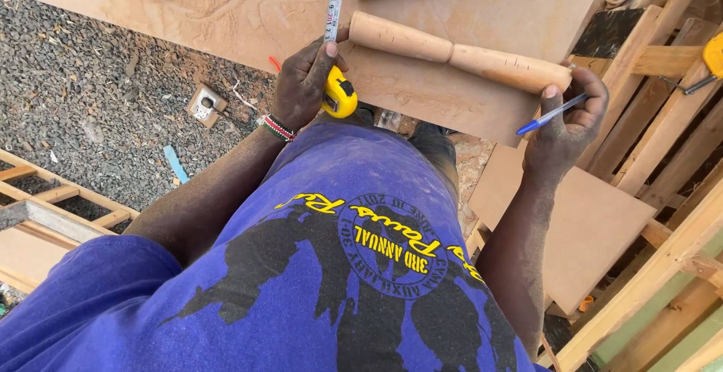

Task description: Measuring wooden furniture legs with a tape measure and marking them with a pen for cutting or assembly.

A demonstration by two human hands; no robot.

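Left hand (303, 80) closed on a yellow tape (340, 94), thumb pinning its blade (334, 1) flat along the board (422, 89). Right hand (566, 120) gripping a blue pen (552, 114), fingers curled at the end of a turned leg (459, 52) lying across the board's near edge
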